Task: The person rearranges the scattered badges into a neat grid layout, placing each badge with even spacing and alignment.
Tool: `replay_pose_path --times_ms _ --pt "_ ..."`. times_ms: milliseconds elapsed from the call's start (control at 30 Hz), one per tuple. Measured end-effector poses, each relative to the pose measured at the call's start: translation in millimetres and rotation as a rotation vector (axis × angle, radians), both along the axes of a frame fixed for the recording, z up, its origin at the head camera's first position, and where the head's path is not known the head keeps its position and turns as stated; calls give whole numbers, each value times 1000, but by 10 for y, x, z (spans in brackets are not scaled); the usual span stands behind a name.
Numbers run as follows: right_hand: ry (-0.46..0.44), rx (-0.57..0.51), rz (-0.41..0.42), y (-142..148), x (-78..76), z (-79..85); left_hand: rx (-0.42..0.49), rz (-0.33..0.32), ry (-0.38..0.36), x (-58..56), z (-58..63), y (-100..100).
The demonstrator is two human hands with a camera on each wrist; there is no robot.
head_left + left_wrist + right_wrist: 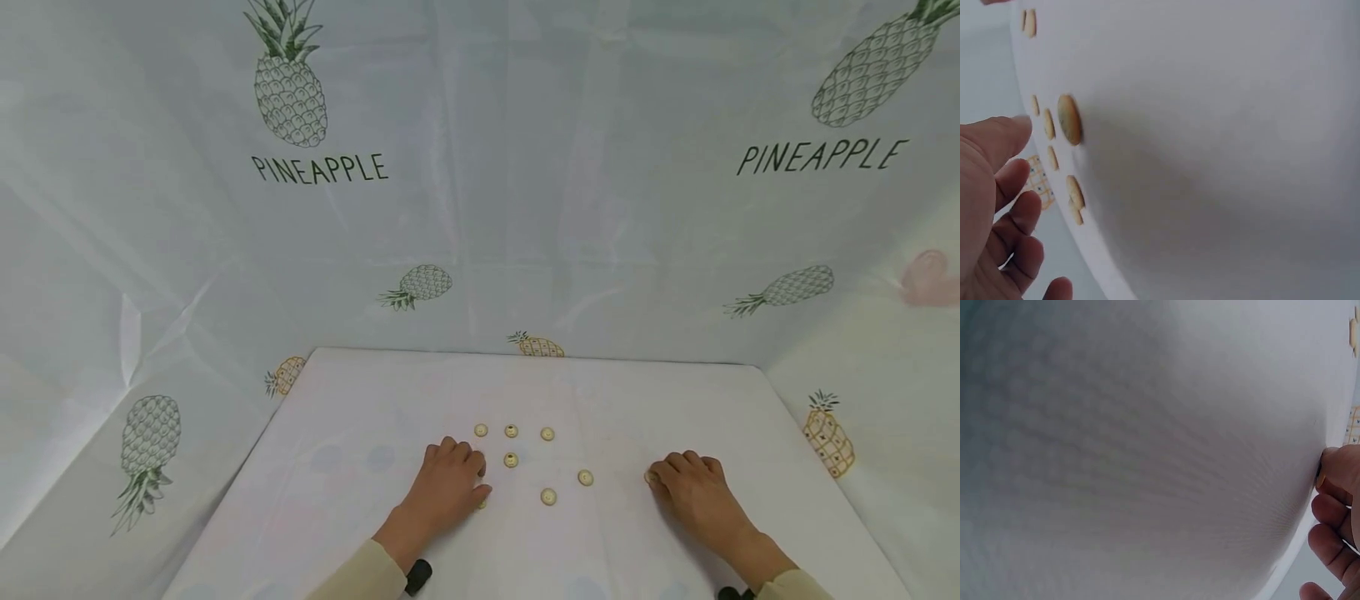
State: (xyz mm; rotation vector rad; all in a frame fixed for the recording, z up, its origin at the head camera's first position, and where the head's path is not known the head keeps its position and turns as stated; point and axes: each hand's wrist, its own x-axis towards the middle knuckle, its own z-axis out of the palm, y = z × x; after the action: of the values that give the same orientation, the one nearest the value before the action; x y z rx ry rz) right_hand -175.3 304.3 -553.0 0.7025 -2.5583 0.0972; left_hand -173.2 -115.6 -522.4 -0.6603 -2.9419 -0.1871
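Note:
Several small round tan pieces with dark marks on top lie on the white-covered table (pixel 360 400). My left hand (pixel 447 483) is over the left end of the group, fingers loosely bent with nothing between them. One round piece (pixel 482 504) shows partly from under its thumb; in the left wrist view a large round piece (pixel 1069 119) lies just beyond the thumb tip. Out to the right, my right hand (pixel 693 496) pinches a round piece (pixel 649 477) down at the table surface. Only an edge of this piece (pixel 1320 480) shows beside the thumb in the right wrist view.
Between the hands lie more round pieces: one at the back (pixel 547 434), one nearer the front (pixel 549 497) and one to the right (pixel 586 477). A pineapple-printed curtain (pixel 525 208) surrounds the table's back and sides.

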Motion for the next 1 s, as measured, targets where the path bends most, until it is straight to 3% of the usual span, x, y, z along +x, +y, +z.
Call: replay_pose_path --times_ms 200,600,833,1000 --pt "10 6 1 12 -9 0 -18 28 -60 125 -45 -37" --pt "-12 1 -17 -5 10 -7 -19 25 -144 157 -139 -57" --pt "-18 9 -28 -17 14 10 -30 -31 -110 196 -186 -119" --pt "-34 4 -37 -28 20 24 -1 -63 -87 247 -145 -141"
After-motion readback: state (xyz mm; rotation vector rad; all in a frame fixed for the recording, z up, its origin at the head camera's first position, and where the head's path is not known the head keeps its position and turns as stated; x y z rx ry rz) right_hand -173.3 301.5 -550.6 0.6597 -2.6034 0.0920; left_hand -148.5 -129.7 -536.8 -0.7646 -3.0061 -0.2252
